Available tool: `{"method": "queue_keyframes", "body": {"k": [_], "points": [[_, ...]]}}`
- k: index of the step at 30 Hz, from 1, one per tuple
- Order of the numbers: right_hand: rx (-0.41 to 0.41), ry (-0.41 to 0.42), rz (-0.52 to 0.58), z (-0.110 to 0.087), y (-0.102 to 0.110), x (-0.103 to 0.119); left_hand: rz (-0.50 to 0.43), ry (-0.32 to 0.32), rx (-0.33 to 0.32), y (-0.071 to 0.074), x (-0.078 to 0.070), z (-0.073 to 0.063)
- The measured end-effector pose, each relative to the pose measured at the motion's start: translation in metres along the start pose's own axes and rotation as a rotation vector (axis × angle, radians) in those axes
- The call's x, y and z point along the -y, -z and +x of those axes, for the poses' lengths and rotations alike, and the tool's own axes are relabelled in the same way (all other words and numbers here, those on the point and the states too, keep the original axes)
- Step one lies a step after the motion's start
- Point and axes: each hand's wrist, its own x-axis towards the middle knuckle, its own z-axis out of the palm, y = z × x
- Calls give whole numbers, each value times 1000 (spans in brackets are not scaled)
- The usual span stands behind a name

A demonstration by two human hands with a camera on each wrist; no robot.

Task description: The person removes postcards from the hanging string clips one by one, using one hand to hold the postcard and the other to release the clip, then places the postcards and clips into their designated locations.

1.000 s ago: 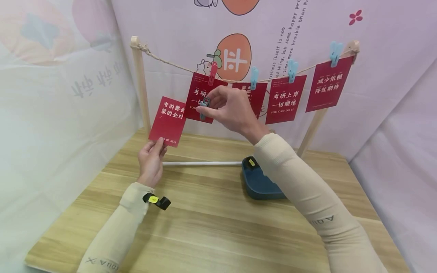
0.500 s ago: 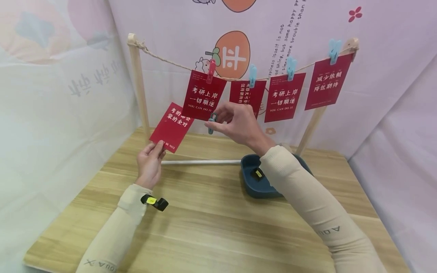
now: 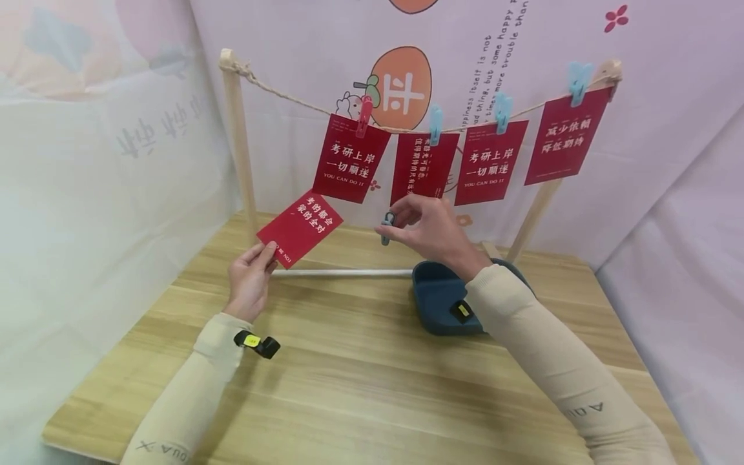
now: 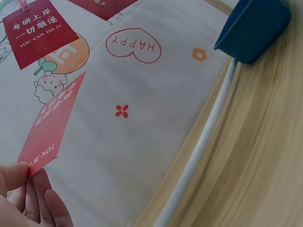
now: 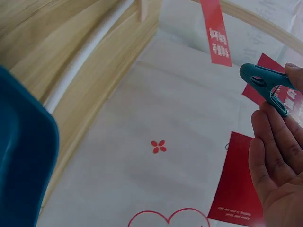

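My left hand (image 3: 248, 283) pinches a red card (image 3: 300, 227) by its lower corner between thumb and fingers; the card is tilted, its white lettering facing me. In my right hand (image 3: 437, 230) a blue clothespin (image 3: 387, 228) is pinched between thumb and fingers; the right wrist view shows this clothespin (image 5: 265, 85) with its rounded nose pointing away from the hand. Several red cards hang from a twine line (image 3: 290, 99). A pink clothespin (image 3: 364, 117) holds the leftmost hanging card (image 3: 351, 159), and light blue clothespins (image 3: 435, 125) hold the others.
Wooden posts (image 3: 238, 142) carry the twine at both ends. A white rod (image 3: 343, 274) lies low across the wooden table (image 3: 349, 387). At right, beneath my right forearm, stands a dark blue tray (image 3: 433, 310). Printed white cloth (image 3: 302, 39) covers the back and sides.
My right hand has moved down and right with the clothespin, away from the leftmost hanging card. The card in my left hand has lowered slightly and turned clockwise.
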Motion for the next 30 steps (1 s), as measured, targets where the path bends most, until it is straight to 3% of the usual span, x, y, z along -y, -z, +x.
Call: {"method": "queue_keyframes", "body": {"k": [8, 17, 23, 30], "points": [[69, -30, -62, -9, 3, -18, 109, 42, 69, 11, -3, 5], [86, -28, -93, -17, 5, -41, 343, 109, 187, 26, -5, 9], [94, -24, -130, -21, 8, -55, 542, 115, 281, 32, -5, 10], [162, -42, -178, -20, 13, -66, 659, 139, 358, 39, -7, 9]]}}
